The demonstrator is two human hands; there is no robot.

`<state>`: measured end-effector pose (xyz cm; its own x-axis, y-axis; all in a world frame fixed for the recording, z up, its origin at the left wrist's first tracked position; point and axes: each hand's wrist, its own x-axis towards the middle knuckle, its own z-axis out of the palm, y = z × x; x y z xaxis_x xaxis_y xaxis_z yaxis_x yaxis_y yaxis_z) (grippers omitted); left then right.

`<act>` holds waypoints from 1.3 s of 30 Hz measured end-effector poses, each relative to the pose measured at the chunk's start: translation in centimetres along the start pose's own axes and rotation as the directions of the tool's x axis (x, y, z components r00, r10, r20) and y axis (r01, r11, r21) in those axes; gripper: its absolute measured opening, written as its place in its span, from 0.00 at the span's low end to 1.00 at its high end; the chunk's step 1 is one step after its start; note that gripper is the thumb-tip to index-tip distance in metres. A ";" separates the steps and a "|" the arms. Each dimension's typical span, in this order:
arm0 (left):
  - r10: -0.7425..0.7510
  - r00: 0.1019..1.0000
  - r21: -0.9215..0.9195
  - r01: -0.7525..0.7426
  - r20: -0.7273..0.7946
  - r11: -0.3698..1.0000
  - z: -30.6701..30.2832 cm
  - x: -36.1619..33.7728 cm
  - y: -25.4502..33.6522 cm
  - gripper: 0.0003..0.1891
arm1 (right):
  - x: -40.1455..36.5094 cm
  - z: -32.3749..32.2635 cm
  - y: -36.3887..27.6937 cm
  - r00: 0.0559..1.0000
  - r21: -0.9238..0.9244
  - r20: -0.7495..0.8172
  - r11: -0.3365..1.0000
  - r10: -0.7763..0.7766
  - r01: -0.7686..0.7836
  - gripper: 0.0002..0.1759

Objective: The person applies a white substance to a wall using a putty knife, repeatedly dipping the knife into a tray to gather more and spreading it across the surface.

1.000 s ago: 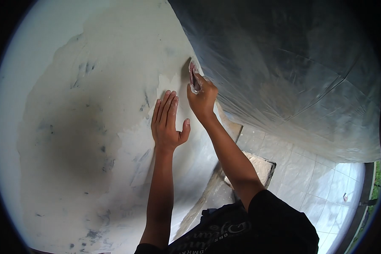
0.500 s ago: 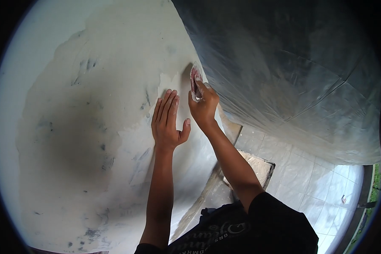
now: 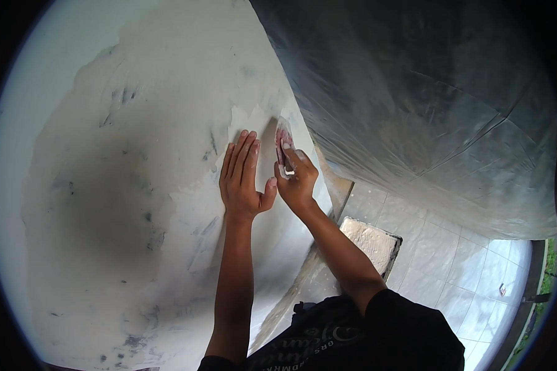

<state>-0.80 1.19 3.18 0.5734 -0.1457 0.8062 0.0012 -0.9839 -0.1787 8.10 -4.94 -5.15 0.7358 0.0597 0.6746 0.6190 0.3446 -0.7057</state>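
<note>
My left hand (image 3: 241, 178) lies flat against the pale, patchy wall (image 3: 167, 111), fingers together and pointing up, thumb out to the side. Just right of it, my right hand (image 3: 298, 179) grips a reddish putty scraper (image 3: 282, 137) smeared with white filler. The scraper's edge is close along the wall, near the wall's right-hand border. White residue marks the fingertips of both hands. A brighter, smooth coat of filler shows around and below my left hand, while dark scuffs dot the greyer area to the left.
Grey plastic sheeting (image 3: 427, 111) hangs to the right of the wall. Below it, a dark-rimmed tray (image 3: 372, 246) of whitish filler rests on the tiled floor (image 3: 439, 260). A small reddish-and-white item (image 3: 502, 289) lies on the tiles at far right.
My right hand has drawn the scraper down along the wall, closer to my left thumb. My left hand has stayed almost in place. More of the tray shows beside my right forearm.
</note>
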 end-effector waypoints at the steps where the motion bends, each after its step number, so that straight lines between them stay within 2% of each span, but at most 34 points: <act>1: 0.004 1.000 -0.001 -0.004 -0.004 1.000 0.0 0.1 0.0 0.28 | 2.2 0.5 0.2 0.999 -0.039 -0.042 0.999 -0.017 0.016 0.22; 2: 0.000 1.000 0.001 0.000 0.000 1.000 0.0 0.0 0.0 0.29 | 4.5 1.2 0.4 0.993 -0.079 -0.080 0.994 -0.088 0.081 0.21; 4: -0.001 1.000 -0.002 0.001 0.006 1.000 0.0 0.0 0.0 0.29 | 6.7 2.7 0.7 0.992 -0.121 -0.063 0.987 -0.113 0.105 0.22; 7: 0.009 1.000 0.010 -0.009 0.001 1.000 0.0 0.1 0.0 0.29 | 5.2 3.9 0.4 0.984 -0.132 0.005 0.975 -0.178 0.178 0.25; 8: 0.007 1.000 0.007 -0.007 0.002 1.000 -0.1 0.1 0.1 0.30 | 3.4 3.5 0.3 0.988 -0.104 0.079 0.985 -0.133 0.141 0.27; 9: 0.005 1.000 0.007 -0.005 0.002 1.000 -0.1 0.2 0.0 0.30 | 1.2 2.7 0.4 0.972 -0.106 0.219 0.988 -0.089 0.115 0.27; 10: -0.005 1.000 0.001 0.005 0.009 1.000 -0.1 0.1 0.1 0.30 | -1.1 2.2 0.6 0.974 -0.006 0.205 0.995 -0.094 0.097 0.26; 11: -0.005 1.000 0.004 0.005 0.011 1.000 -0.1 0.1 0.0 0.30 | -3.2 1.6 0.8 0.974 0.004 0.176 0.990 -0.141 0.142 0.25; 13: 0.000 1.000 0.001 0.000 0.011 1.000 -0.1 0.0 0.0 0.30 | -5.1 0.0 0.0 0.974 0.014 0.200 0.994 -0.105 0.105 0.25; 16: -0.002 1.000 -0.002 0.002 0.012 1.000 0.0 0.0 0.0 0.29 | -2.2 -0.3 0.3 0.996 -0.001 0.082 0.999 -0.045 0.045 0.24; 18: 0.006 1.000 -0.002 -0.006 0.004 1.000 0.0 0.1 0.0 0.29 | 2.3 0.7 0.2 0.993 -0.048 -0.067 0.994 -0.102 0.099 0.22; 19: 0.008 1.000 0.002 -0.008 0.006 1.000 0.0 0.1 0.0 0.29 | 4.2 1.4 0.4 0.995 -0.085 -0.071 0.994 -0.070 0.064 0.22; 21: 0.009 1.000 0.003 -0.009 0.010 1.000 0.0 0.1 0.0 0.29 | 6.8 2.7 0.4 0.984 -0.104 -0.089 0.984 -0.156 0.146 0.23; 23: 0.011 1.000 0.021 -0.012 0.011 1.000 0.0 0.1 0.0 0.29 | 6.7 3.5 -0.2 0.994 -0.117 0.007 0.987 -0.110 0.110 0.24; 25: 0.014 1.000 0.018 -0.014 0.010 1.000 -0.1 0.1 0.0 0.29 | 4.3 3.6 -0.3 0.981 -0.067 0.050 0.980 -0.185 0.188 0.26; 27: 0.010 1.000 0.014 -0.010 0.010 1.000 -0.1 0.0 0.0 0.29 | 0.1 2.5 -0.5 0.973 -0.006 0.218 0.997 -0.078 0.081 0.27; 28: 0.005 1.000 0.015 -0.005 0.013 1.000 -0.1 0.0 0.0 0.29 | -1.6 2.0 -0.3 0.973 -0.008 0.219 0.997 -0.075 0.079 0.27; 30: 0.005 1.000 0.021 -0.005 0.017 1.000 -0.1 0.1 0.0 0.29 | -3.6 1.3 0.3 0.956 0.032 0.164 0.970 -0.243 0.241 0.28; 31: 0.004 1.000 0.023 -0.004 0.018 1.000 -0.1 0.1 -0.1 0.29 | -3.0 0.9 0.3 0.956 0.033 0.165 0.970 -0.243 0.241 0.28; 33: 0.011 1.000 0.017 -0.012 0.015 1.000 -0.1 0.0 0.0 0.29 | 0.1 0.4 -0.3 0.983 0.004 0.045 0.984 -0.177 0.177 0.23; 35: 0.013 1.000 0.019 -0.013 0.016 1.000 -0.1 0.0 -0.1 0.29 | 4.0 1.4 -0.2 0.980 -0.059 -0.075 0.982 -0.183 0.178 0.23; 37: 0.016 1.000 0.018 -0.016 0.017 1.000 0.0 0.0 -0.2 0.30 | 6.6 2.5 -0.6 0.985 -0.079 -0.078 0.986 -0.151 0.145 0.25; 39: 0.004 1.000 0.021 -0.005 0.017 1.000 0.0 0.0 -0.2 0.30 | 7.4 3.8 -0.8 0.975 -0.127 -0.007 0.967 -0.221 0.219 0.27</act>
<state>-0.82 1.36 3.19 0.5875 -0.1480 0.7956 0.0162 -0.9808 -0.1944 12.00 -1.22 1.18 0.5826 -0.0245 0.8124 0.7946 0.2272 -0.5630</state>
